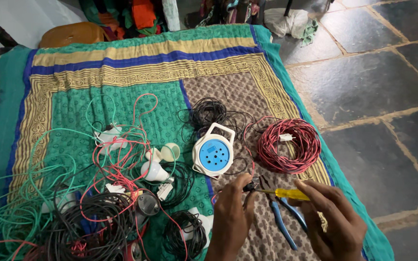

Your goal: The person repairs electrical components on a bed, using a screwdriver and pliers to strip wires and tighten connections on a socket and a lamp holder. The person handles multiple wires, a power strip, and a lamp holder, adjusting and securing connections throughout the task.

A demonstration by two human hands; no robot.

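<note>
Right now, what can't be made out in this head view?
- Small dark part at the left hand fingertips: too small to identify.
- Screwdriver tip: hidden against that part.
- Blue-handled pliers: partly covered by the right hand.
- Green wires: cut off by the left edge.

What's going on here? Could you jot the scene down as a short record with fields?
Place: patterned cloth beside a stone floor
Left hand: pinches a small black part
Right hand: holds a yellow screwdriver, tip at the part
Under the hands: blue pliers
Nearby: blue-and-white extension reel, red wire coil, white bulb, black, green and red wires
</note>
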